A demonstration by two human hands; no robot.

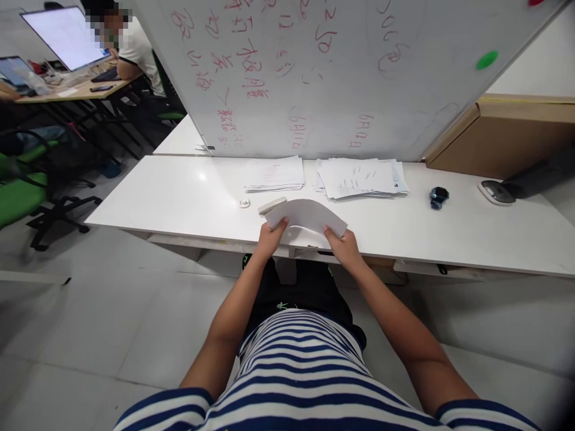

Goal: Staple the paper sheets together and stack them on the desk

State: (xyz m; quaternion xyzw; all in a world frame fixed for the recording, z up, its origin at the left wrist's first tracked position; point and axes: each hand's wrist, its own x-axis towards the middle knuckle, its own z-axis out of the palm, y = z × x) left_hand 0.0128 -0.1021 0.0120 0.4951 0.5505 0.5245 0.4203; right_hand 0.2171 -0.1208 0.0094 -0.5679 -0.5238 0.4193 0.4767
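Observation:
A white sheet of paper point(308, 212) bows upward between my two hands, over the front edge of the white desk point(179, 191). My left hand point(271, 239) pinches its left end, thumb on top. At the right end my right hand point(344, 244) grips it the same way. Just behind the sheet's left corner lies a pale, flat block-shaped object point(272, 205), partly covered by the paper. A small round white item point(244, 203) sits to its left. Whether the paper is one sheet or more, I cannot tell.
Two paper stacks, a left one point(274, 173) and a right one point(359, 178), lie below a whiteboard point(332, 90) with red writing. Rightward are a dark watch-like object point(438, 197), a monitor stand point(496, 192) and a cardboard box point(476, 140). A person point(144, 57) sits at the back left.

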